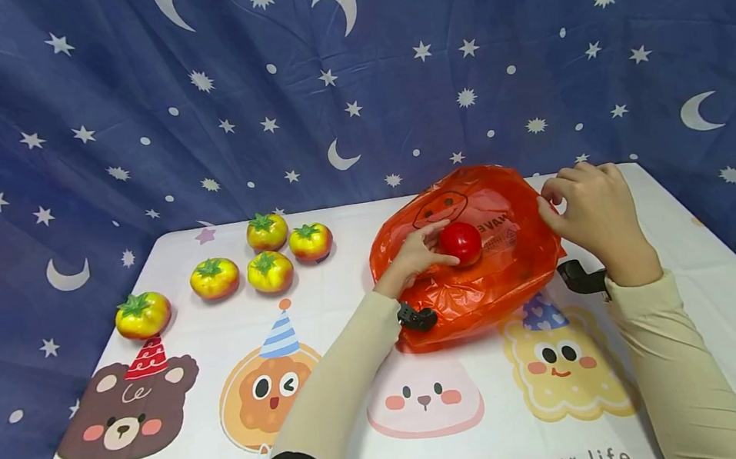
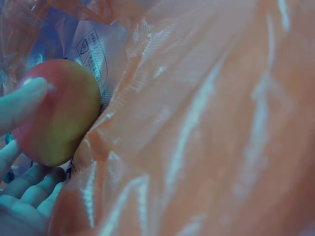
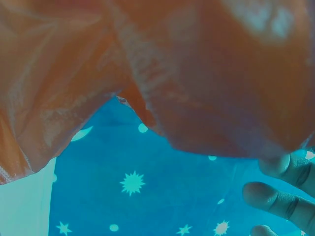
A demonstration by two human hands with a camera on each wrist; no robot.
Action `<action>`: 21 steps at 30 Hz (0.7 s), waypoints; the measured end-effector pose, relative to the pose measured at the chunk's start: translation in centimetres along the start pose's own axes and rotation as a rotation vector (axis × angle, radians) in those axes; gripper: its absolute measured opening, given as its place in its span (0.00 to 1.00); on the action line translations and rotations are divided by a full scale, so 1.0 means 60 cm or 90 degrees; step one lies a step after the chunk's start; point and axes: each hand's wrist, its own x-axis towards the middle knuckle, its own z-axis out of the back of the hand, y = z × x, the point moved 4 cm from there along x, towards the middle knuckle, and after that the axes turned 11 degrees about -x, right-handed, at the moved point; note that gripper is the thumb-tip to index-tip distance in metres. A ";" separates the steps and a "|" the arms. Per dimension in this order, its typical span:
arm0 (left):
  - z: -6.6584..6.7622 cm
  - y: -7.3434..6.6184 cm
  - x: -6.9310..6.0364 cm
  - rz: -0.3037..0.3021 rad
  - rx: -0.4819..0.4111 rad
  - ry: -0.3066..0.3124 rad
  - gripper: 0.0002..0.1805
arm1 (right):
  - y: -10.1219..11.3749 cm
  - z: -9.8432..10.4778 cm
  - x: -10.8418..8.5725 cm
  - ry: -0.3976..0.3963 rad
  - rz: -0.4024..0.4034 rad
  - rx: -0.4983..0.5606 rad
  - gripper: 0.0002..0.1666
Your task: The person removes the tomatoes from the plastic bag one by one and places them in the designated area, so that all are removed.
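A red plastic bag [image 1: 487, 287] with a printed smiling face lies spread open toward the far side of the table. My left hand [image 1: 416, 256] is at the bag and holds a tomato [image 1: 460, 243] whose red side faces up. In the left wrist view the thumb presses on the tomato [image 2: 61, 115], which shades from red to yellow-green, with the fingers around and below it. At the bag's right edge, my right hand [image 1: 589, 212] pinches the plastic between thumb and fingers. The right wrist view shows the bag [image 3: 197, 78] close by, with fingertips [image 3: 261, 195] at its lower edge.
Several yellow-and-red tomatoes [image 1: 214, 279] with green tops stand at the table's left rear. One tomato [image 1: 143, 315] sits apart, nearer the left edge. A white tablecloth [image 1: 353, 324] with cartoon prints covers the table. Behind it hangs a dark blue star-patterned curtain [image 1: 289, 54].
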 end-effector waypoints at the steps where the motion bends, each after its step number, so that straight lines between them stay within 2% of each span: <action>1: 0.000 0.001 0.000 0.001 -0.003 0.002 0.39 | 0.000 0.000 0.000 0.000 0.000 0.000 0.09; 13: -0.001 0.002 -0.002 0.003 -0.012 -0.008 0.37 | 0.000 0.000 -0.001 -0.005 0.001 0.004 0.09; 21: 0.001 -0.001 -0.002 0.001 0.010 -0.012 0.36 | -0.001 0.000 0.000 -0.004 0.001 0.004 0.08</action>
